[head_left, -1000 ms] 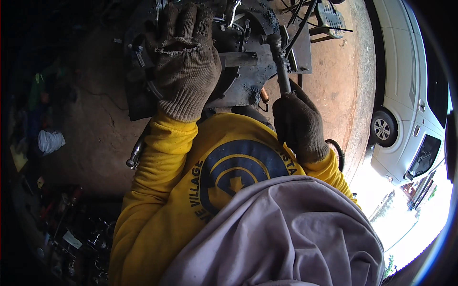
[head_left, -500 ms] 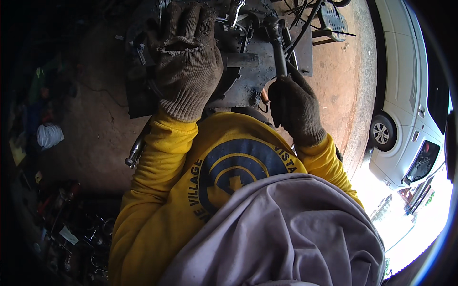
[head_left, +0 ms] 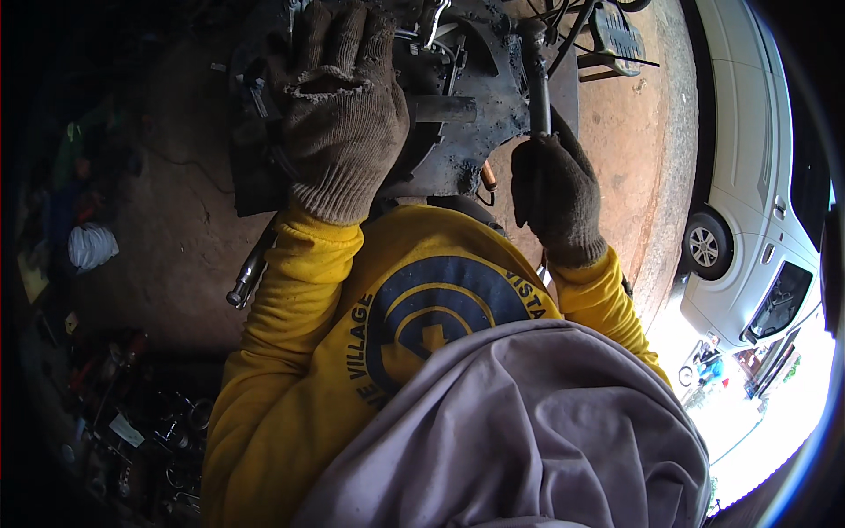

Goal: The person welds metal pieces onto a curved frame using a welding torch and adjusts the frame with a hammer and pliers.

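Note:
My left hand (head_left: 348, 123), in a brown knitted glove torn across the knuckles, lies flat with fingers stretched out over the left part of a dark steel workpiece (head_left: 475, 163). The gloved right hand (head_left: 559, 189) is wrapped round the metal handle of a hammer (head_left: 539, 92), whose head points away from me at the workpiece's right side. Rough, lumpy patches run along the steel near it. Beyond my left fingers, a shiny metal clamp-like tool (head_left: 432, 22) stands on the workpiece. The left fingertips are partly lost in shadow.
Black cables (head_left: 572, 40) and a dark slatted stool or stand (head_left: 616, 40) are at the far right. A metal rod end (head_left: 242, 290) sticks out beside my left forearm. Cluttered parts (head_left: 167, 431) lie at the lower left. A white van (head_left: 748, 194) stands to the right.
My right hand and the hammer have shifted to the right and slightly away from me. The left hand has stayed nearly in place on the workpiece.

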A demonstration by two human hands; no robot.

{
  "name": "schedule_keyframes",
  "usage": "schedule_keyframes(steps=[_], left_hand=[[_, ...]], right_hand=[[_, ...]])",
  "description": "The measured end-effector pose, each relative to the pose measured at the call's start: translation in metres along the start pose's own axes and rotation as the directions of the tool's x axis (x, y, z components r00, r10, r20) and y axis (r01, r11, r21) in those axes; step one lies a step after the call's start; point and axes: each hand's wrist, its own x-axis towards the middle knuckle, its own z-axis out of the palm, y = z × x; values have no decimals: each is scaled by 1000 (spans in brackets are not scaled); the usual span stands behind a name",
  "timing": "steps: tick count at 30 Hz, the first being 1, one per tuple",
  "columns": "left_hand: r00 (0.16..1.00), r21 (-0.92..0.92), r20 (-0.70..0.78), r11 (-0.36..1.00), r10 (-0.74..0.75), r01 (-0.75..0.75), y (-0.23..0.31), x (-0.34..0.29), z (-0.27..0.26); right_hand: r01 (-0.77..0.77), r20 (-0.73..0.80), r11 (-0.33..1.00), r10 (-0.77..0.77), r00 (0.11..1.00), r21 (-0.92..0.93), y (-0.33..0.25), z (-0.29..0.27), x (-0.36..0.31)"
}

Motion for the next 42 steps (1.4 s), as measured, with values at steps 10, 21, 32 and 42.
schedule_keyframes(steps=[10,21,32,42], left_hand=[[1000,3,19,1000,-1,1,-3,-3,0],[1000,-18,-1,1000,16,-16,-5,-2,6],[999,40,15,998,44,-44,-4,-1,4],[994,99,96,993,52,-62,2,5,-4]], right_hand=[[8,7,926,-5,1000,-378,-13,-3,20],[180,343,485,272,899,-856,-78,-22,181],[663,650,-118,132,748,-739,-53,-1,265],[415,473,-484,2,881,-770,-48,18,218]])
